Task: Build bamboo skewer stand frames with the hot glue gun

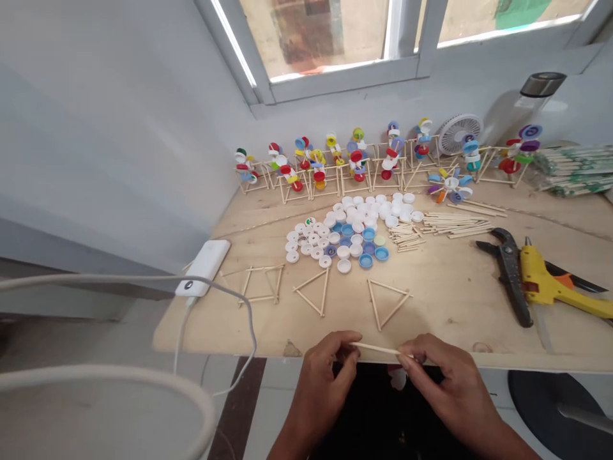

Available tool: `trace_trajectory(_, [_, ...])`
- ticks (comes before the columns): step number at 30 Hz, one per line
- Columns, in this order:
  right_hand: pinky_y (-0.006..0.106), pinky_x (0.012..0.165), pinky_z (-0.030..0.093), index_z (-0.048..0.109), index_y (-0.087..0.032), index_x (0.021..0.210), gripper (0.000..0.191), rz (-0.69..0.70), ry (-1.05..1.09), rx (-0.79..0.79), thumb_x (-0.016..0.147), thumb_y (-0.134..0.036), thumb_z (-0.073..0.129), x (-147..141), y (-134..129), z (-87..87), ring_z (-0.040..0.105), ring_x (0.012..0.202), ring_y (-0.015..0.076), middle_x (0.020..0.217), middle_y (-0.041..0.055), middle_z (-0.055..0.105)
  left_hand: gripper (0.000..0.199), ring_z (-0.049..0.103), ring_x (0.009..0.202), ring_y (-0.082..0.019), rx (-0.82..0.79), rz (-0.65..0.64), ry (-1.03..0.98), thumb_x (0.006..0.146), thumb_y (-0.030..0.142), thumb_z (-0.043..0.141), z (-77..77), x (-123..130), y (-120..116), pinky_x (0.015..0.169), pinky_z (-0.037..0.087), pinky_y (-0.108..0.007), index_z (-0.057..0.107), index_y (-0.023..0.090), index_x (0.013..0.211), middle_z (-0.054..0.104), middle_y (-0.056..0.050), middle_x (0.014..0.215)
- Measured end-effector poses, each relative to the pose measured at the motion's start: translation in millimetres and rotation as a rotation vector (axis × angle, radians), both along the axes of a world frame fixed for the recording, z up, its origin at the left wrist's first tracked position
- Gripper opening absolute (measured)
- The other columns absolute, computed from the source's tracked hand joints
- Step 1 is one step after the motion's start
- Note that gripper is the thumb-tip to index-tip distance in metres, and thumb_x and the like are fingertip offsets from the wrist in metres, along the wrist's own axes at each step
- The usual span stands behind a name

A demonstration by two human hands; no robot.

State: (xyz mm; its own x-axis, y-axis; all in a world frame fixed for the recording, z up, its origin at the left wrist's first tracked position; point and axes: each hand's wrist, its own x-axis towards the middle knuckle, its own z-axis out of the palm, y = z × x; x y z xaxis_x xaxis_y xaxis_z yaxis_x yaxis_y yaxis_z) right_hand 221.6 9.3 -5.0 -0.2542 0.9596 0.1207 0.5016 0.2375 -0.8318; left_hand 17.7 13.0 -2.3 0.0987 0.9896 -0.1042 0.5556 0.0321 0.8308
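Note:
A thin wooden stick (378, 348) is held level over the table's front edge, one end in each hand. My left hand (330, 370) pinches its left end between thumb and fingers. At the other end, my right hand (440, 370) has thumb and fingers closed on it. Just beyond the hands lie a stick triangle (374, 305) on the right and another triangle (311, 292) on the left. Further left rests a square stick frame (261, 299). Bottle caps (357, 239), white and blue, are spread out behind the triangles.
Finished cap-and-stick wheels (357, 160) line the wall. Loose sticks (454, 223), pliers (510, 275) and a yellow glue gun (539, 275) lie at right. A small fan (460, 134) and a bottle (531, 102) stand behind. A white power bank (204, 268) with a cable is at left.

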Motion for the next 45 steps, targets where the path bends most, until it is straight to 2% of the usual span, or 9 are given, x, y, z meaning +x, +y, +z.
trace_trajectory(4, [0.02, 0.061, 0.046, 0.061, -0.022, 0.075, 0.022, 0.015, 0.022, -0.14, 0.091, -0.03, 0.048, -4.3, 1.5, -0.8, 0.059, 0.061, 0.0104, 0.068, -0.0022, 0.063, 0.011, 0.063, 0.067, -0.013, -0.028, 0.035, -0.081, 0.082, 0.026, 0.056, -1.6, -6.9, -1.3, 0.064, 0.048, -0.02, 0.066, 0.02, 0.083, 0.068, 0.001, 0.071])
trace_trajectory(7, [0.019, 0.059, 0.045, 0.061, -0.022, 0.074, 0.023, 0.038, 0.015, -0.15, 0.091, -0.03, 0.047, -9.0, 0.8, -3.1, 0.059, 0.06, 0.0104, 0.066, -0.0023, 0.063, 0.013, 0.064, 0.067, -0.014, -0.028, 0.041, -0.103, 0.082, 0.028, 0.057, -4.5, -12.5, -3.7, 0.064, 0.049, -0.021, 0.068, 0.021, 0.084, 0.07, 0.0, 0.072])
trace_trajectory(13, [0.02, 0.055, 0.044, 0.061, -0.021, 0.076, 0.02, 0.058, -0.037, 0.0, 0.09, -0.026, 0.048, -21.5, -2.8, -11.3, 0.058, 0.058, 0.0111, 0.063, -0.0013, 0.061, 0.015, 0.067, 0.069, -0.015, 0.041, 0.061, -0.079, 0.082, 0.027, 0.057, -14.7, -24.8, -11.5, 0.068, 0.052, -0.021, 0.068, 0.024, 0.092, 0.072, 0.0, 0.074])
trace_trajectory(20, [0.02, 0.053, 0.043, 0.057, -0.02, 0.08, 0.014, 0.135, -0.089, 0.264, 0.088, -0.017, 0.047, -31.1, -1.6, -11.8, 0.057, 0.056, 0.0109, 0.063, -0.0002, 0.061, 0.016, 0.067, 0.065, -0.014, 0.238, 0.015, 0.074, 0.081, 0.018, 0.055, -29.9, -31.4, -17.4, 0.066, 0.052, -0.021, 0.065, 0.022, 0.093, 0.071, -0.001, 0.073])
trace_trajectory(30, [0.022, 0.052, 0.041, 0.058, -0.019, 0.085, 0.011, 0.106, -0.026, 0.304, 0.086, -0.013, 0.049, -29.2, -7.0, -5.4, 0.055, 0.055, 0.0108, 0.062, -0.0006, 0.057, 0.017, 0.065, 0.069, -0.014, 0.262, 0.04, 0.068, 0.083, 0.015, 0.048, -19.7, -22.5, -13.4, 0.065, 0.05, -0.023, 0.064, 0.02, 0.086, 0.067, -0.002, 0.073])
trace_trajectory(33, [0.022, 0.053, 0.043, 0.06, -0.02, 0.083, 0.011, 0.055, -0.004, 0.275, 0.087, -0.017, 0.05, -26.2, -10.2, -6.0, 0.055, 0.055, 0.0115, 0.061, -0.0002, 0.057, 0.019, 0.064, 0.068, -0.015, 0.224, 0.095, 0.021, 0.084, 0.017, 0.046, -17.5, -20.7, -11.8, 0.064, 0.051, -0.024, 0.064, 0.02, 0.081, 0.066, -0.002, 0.071])
trace_trajectory(38, [0.019, 0.054, 0.048, 0.062, -0.022, 0.076, 0.018, -0.127, 0.031, 0.075, 0.088, -0.027, 0.051, -21.2, -7.1, -1.4, 0.061, 0.058, 0.0121, 0.064, -0.0004, 0.064, 0.019, 0.066, 0.076, -0.017, 0.167, 0.239, -0.081, 0.082, 0.027, 0.055, -12.8, -16.0, -7.3, 0.07, 0.053, -0.026, 0.066, 0.019, 0.095, 0.071, -0.004, 0.086])
trace_trajectory(42, [0.018, 0.051, 0.049, 0.063, -0.021, 0.074, 0.02, -0.184, 0.065, 0.01, 0.086, -0.032, 0.053, -21.0, -2.1, 1.9, 0.063, 0.056, 0.0124, 0.062, -0.0011, 0.065, 0.014, 0.064, 0.067, -0.016, 0.108, 0.298, -0.144, 0.077, 0.031, 0.061, -11.4, -8.4, -2.0, 0.065, 0.052, -0.026, 0.066, 0.018, 0.08, 0.069, -0.002, 0.072])
trace_trajectory(45, [0.018, 0.053, 0.05, 0.064, -0.021, 0.076, 0.017, -0.195, 0.044, 0.026, 0.086, -0.03, 0.053, -20.9, -1.8, 1.6, 0.064, 0.058, 0.0122, 0.064, -0.0011, 0.066, 0.017, 0.062, 0.065, -0.014, -0.006, 0.33, -0.281, 0.075, 0.033, 0.063, -11.8, -1.1, 1.4, 0.061, 0.05, -0.024, 0.065, 0.016, 0.075, 0.067, -0.002, 0.069])
